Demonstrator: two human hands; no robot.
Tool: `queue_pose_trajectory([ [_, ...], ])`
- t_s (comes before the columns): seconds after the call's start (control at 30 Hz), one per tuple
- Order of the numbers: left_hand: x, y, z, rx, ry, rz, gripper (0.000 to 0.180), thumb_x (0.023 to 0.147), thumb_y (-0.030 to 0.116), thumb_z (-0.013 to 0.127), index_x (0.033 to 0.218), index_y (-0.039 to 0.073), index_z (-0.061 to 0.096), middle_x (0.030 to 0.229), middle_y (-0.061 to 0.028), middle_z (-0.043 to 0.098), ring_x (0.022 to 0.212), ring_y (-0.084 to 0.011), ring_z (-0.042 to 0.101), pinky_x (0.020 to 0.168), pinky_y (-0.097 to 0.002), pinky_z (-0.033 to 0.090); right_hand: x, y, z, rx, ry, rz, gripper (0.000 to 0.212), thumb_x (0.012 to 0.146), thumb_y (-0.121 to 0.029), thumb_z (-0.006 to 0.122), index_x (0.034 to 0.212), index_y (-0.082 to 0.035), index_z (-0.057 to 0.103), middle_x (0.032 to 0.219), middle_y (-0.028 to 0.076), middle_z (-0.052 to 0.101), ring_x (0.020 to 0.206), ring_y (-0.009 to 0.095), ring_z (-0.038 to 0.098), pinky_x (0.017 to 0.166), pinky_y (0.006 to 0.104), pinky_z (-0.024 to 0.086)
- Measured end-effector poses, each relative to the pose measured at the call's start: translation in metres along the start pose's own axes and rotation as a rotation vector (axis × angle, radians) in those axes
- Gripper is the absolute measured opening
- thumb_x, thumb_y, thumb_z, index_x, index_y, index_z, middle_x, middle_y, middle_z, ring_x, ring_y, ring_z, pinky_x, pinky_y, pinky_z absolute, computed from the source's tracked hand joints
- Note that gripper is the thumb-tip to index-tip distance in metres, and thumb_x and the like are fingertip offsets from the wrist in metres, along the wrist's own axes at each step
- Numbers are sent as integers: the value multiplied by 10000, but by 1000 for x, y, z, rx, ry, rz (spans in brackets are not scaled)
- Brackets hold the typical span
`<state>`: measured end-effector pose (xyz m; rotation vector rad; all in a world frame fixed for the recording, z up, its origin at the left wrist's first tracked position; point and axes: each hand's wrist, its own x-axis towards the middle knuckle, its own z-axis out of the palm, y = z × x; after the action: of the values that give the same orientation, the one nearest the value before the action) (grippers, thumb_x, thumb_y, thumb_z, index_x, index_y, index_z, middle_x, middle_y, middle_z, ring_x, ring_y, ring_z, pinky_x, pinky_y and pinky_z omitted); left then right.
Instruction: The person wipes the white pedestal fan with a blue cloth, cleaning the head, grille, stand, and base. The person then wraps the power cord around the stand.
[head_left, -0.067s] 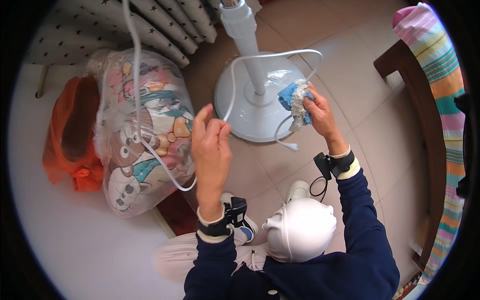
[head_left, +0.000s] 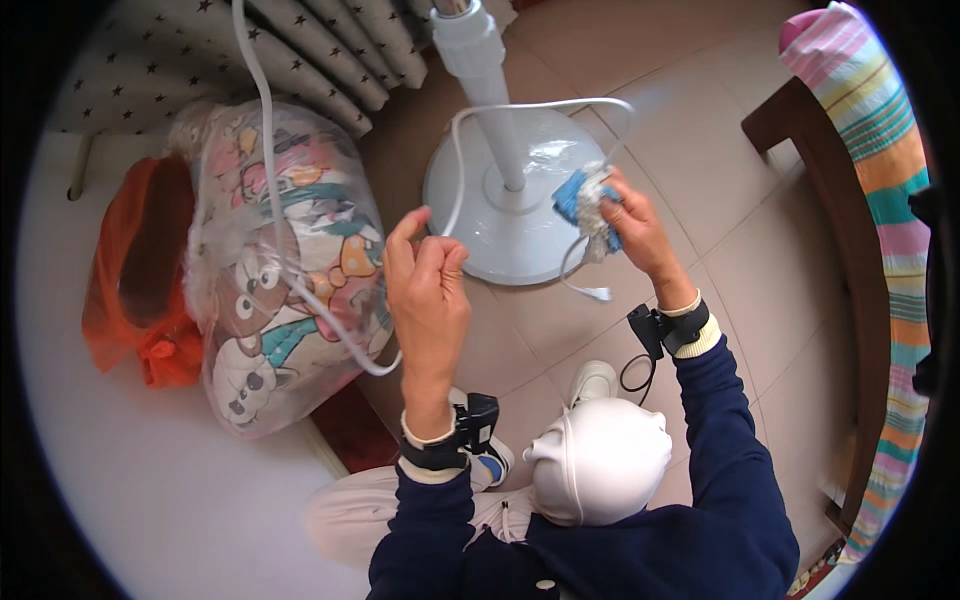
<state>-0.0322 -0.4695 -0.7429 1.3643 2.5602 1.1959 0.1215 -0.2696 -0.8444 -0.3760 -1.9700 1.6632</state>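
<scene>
A white power cord (head_left: 268, 150) comes down from the upper left, passes behind my left hand (head_left: 428, 290) and comes out by its fingers. The left fingers are bent closed around the cord, with the index finger partly raised. From there the cord loops up past the pole and down to my right hand (head_left: 640, 228). That hand is closed on a crumpled blue and white cloth (head_left: 580, 198), which wraps the cord near its end. Below the cloth hangs the cord's pale plug (head_left: 597, 294).
A pale pole (head_left: 500, 130) rises from a round base (head_left: 530, 240) on the tiled floor. On the left stand a clear bag of patterned bedding (head_left: 290, 250) and an orange bag (head_left: 150, 270), below a star-print curtain (head_left: 330, 50). At right is a dark wooden frame (head_left: 850, 250) with striped fabric (head_left: 890, 230).
The plug has swung slightly to the right, and the cord loop has shifted a little left. Both hands keep their grip almost in place.
</scene>
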Motion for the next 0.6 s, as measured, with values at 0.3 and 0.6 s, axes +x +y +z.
queue_pose_trajectory([
  [0.3, -7, 27, 35, 233, -214, 408, 68, 808, 127, 624, 778, 85, 580, 1322, -56, 514, 1375, -309, 297, 1091, -631, -14, -17, -38, 8, -471, -524, -142, 195, 783, 23, 588, 972, -20, 568, 990, 106, 517, 968, 301, 513, 818, 380, 439],
  [0.6, -20, 6, 29, -493, -525, 136, 82, 835, 105, 612, 819, 40, 564, 1116, -116, 570, 1157, -265, 516, 1064, -459, 283, -25, -41, 13, -596, -476, -275, 143, 738, 16, 604, 865, -17, 548, 968, 97, 526, 870, 293, 501, 759, 387, 434],
])
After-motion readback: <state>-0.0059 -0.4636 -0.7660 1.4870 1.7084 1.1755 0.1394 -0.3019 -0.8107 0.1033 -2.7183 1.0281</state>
